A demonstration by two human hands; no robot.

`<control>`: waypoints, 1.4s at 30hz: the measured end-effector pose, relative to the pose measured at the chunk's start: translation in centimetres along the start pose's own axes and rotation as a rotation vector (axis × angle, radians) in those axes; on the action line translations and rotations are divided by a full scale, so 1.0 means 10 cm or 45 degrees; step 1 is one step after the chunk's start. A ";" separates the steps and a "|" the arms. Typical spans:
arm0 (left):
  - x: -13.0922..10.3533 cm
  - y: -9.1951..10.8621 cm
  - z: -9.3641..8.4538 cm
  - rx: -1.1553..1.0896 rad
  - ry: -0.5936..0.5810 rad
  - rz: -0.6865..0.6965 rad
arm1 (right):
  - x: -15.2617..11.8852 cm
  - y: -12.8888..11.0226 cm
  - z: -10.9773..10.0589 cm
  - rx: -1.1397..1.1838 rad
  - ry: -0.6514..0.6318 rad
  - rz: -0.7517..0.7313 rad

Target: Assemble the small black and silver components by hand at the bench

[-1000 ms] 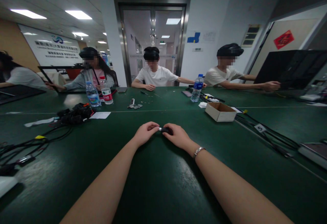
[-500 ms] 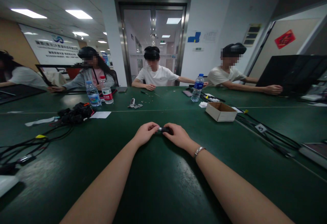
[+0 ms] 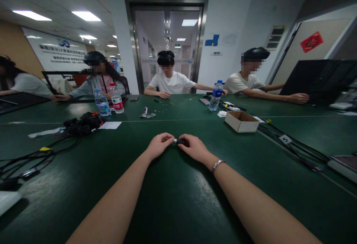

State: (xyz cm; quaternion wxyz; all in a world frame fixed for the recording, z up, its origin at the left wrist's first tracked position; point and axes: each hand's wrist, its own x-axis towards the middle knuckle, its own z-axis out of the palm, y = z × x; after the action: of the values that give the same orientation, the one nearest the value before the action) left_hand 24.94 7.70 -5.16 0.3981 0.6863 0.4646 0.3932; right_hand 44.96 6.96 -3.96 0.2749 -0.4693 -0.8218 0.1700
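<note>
Between my hands lies a small dark cylindrical object (image 3: 182,141) with a shiny metal end, low over the green tabletop (image 3: 178,192). My right hand (image 3: 193,147) is closed around its dark body. With thumb and fingertips, my left hand (image 3: 161,144) pinches at the silver end. The fingers hide much of the object, so its exact kind cannot be made out. A metal band (image 3: 217,166) circles my right wrist.
An open cardboard box (image 3: 241,122) stands ahead to the right, beside black cables (image 3: 298,153). Farther off are a blue-labelled bottle (image 3: 215,96), small metal parts (image 3: 147,114) and two bottles at left. Tangled black gear (image 3: 83,123) lies left. Several people sit opposite.
Both hands keep nearly the same place and grip on the dark cylindrical object. The view has shifted very slightly; no other clear change shows.
</note>
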 end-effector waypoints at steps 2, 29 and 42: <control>0.00 -0.01 0.00 -0.028 0.005 0.005 | 0.00 0.00 -0.01 0.002 -0.002 0.002; 0.03 -0.06 0.02 -0.014 0.014 -0.015 | 0.00 0.03 0.02 -0.009 0.004 -0.007; -0.02 0.02 -0.03 -0.036 0.013 0.011 | 0.00 0.01 0.01 -0.002 -0.010 0.008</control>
State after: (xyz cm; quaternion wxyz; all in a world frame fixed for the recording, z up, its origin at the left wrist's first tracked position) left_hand 24.71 7.53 -4.90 0.4038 0.6806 0.4581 0.4049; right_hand 44.96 7.02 -4.05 0.2708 -0.4713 -0.8215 0.1719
